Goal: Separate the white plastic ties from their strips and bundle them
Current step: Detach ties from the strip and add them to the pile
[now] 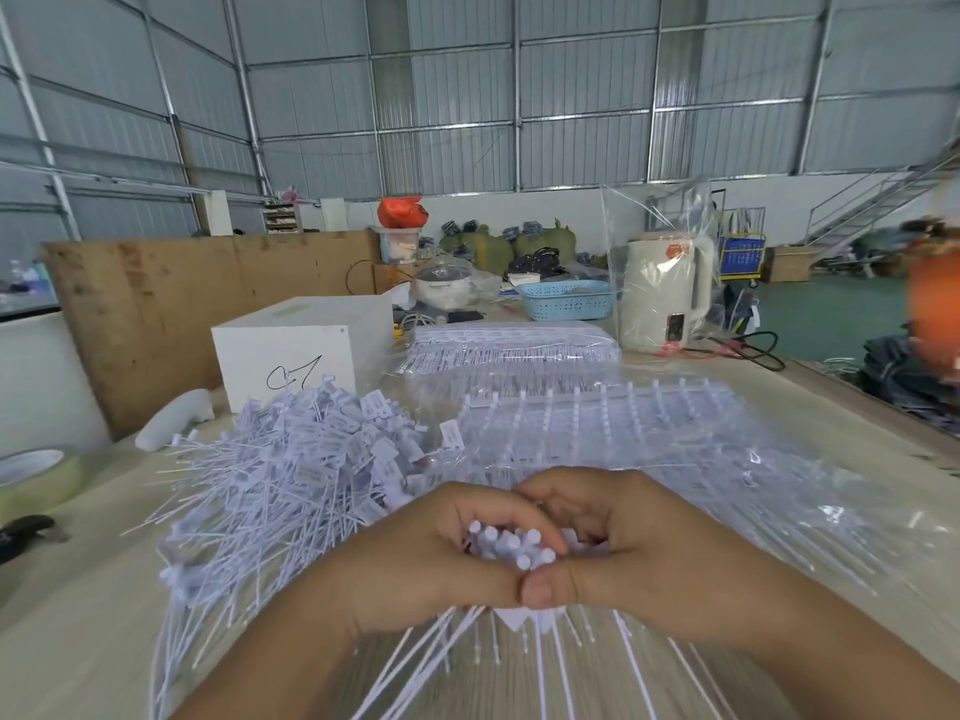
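Far left of the frame: a roll of tape [32,478] and a dark tool [23,532] on the pale table [78,641]. Left of centre: a loose heap of separated white ties [291,475], thin stiff tails and flat tag heads, before a white box [291,356]. Bottom centre: left hand [415,563] and right hand [639,553] curled together, thumbs touching, gripping one bundle of ties [511,545], round ends up between the fingers, tails fanning toward the bottom edge. Long axis running from grip toward the viewer; heap nearer the left hand. Right of centre: uncut strips [623,433] in glossy clear wrap, ribbed, flat.
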The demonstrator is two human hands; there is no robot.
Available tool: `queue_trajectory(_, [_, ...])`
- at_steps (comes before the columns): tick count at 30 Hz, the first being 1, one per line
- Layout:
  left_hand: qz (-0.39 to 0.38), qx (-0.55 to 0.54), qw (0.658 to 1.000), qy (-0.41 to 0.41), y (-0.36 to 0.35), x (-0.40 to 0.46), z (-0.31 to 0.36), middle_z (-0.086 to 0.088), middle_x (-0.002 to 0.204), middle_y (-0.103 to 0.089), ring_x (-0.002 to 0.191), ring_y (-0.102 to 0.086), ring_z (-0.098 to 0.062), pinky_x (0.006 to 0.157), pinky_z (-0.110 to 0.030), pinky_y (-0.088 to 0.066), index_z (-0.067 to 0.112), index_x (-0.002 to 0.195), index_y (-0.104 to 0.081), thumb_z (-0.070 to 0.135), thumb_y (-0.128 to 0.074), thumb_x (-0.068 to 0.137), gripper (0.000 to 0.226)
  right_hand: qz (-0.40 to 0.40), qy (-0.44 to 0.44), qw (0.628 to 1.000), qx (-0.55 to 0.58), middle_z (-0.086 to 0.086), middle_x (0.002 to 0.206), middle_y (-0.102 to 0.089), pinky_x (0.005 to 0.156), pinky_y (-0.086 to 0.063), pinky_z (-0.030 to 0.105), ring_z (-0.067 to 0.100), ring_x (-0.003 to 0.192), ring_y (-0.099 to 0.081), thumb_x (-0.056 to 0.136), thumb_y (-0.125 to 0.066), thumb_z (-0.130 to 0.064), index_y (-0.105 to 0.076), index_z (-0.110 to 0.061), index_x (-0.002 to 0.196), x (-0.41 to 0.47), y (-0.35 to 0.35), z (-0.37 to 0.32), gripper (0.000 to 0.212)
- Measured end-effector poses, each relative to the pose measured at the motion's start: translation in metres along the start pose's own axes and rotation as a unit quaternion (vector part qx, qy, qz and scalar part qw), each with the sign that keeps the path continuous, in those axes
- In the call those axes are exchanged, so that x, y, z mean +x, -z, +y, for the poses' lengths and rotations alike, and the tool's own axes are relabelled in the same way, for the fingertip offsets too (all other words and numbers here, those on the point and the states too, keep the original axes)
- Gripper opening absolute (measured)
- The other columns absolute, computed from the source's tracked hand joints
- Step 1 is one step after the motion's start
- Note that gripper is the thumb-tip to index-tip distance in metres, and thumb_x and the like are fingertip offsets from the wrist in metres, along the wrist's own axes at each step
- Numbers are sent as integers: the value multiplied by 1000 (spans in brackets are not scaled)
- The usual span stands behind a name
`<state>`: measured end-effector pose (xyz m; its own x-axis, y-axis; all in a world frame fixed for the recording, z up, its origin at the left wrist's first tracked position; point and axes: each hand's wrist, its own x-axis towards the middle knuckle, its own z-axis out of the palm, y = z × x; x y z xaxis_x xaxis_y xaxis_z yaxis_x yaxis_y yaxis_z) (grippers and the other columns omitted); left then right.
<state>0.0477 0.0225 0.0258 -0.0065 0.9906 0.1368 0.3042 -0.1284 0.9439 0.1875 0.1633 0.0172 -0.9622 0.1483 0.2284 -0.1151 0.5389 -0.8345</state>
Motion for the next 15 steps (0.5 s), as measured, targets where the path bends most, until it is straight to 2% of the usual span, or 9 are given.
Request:
queue_trajectory(2, [-11, 4, 1000, 3, 1, 0, 0, 15, 88, -71, 82, -65, 3, 70, -10, -48, 30, 87, -76, -7, -66, 79, 39, -5, 0, 1000, 0, -3, 93, -74, 84, -53, 34, 14, 89, -70, 70, -84, -30, -68, -25, 98, 1, -2, 1, 33])
queue_trajectory(3, [-10, 10, 1000, 1, 2, 0, 0, 15, 85, -70, 82, -64, 2, 72, -11, -48, 30, 85, -76, -4, -67, 77, 36, 4, -4, 1000, -22, -4, 84, -72, 76, -52, 35, 12, 80, -68, 66, -84, -38, -69, -25, 94, 1, -3, 1, 34])
queue_trajectory(5, [10, 25, 1000, -5, 2, 1, -2, 15, 79, -69, 77, -62, 1, 72, -13, -46, 31, 80, -75, 1, -69, 73, 31, 35, -17, 995, -91, -7, 66, -59, 63, -41, 31, 6, 62, -54, 60, -78, -59, -67, -23, 84, 1, 0, 4, 45])
queue_trajectory(7, [48, 31, 998, -13, 4, 2, -4, 14, 72, -67, 70, -59, 1, 67, -13, -45, 30, 75, -75, 3, -71, 72, 28, 35, -18, 992, -123, -8, 59, -45, 57, -33, 29, 5, 56, -43, 63, -70, -69, -61, -14, 75, -1, 7, 5, 57])
queue_trajectory(9, [84, 20, 996, -21, 6, 1, -5, 12, 67, -64, 64, -57, 0, 62, -13, -44, 28, 70, -75, 6, -73, 71, 22, 17, -9, 994, -108, -9, 56, -36, 53, -27, 27, 7, 53, -35, 74, -68, -61, -50, -12, 64, -4, 13, 4, 52])
queue_trajectory(11, [106, 6, 994, -28, 7, 0, -5, 9, 66, -64, 61, -57, -2, 59, -15, -45, 24, 68, -74, 7, -73, 70, 17, 11, -5, 996, -88, -11, 55, -35, 51, -27, 23, 6, 51, -33, 82, -68, -45, -50, -16, 63, -5, 15, 2, 39])
queue_trajectory(15, [161, -2, 985, -68, 4, 1, -4, 7, 67, -63, 61, -56, -1, 57, -13, -44, 20, 68, -74, 8, -73, 69, 12, 83, -18, 993, -77, -11, 51, -40, 48, -28, 20, 6, 48, -36, 86, -71, -32, -57, -20, 65, -4, 13, -1, 28])
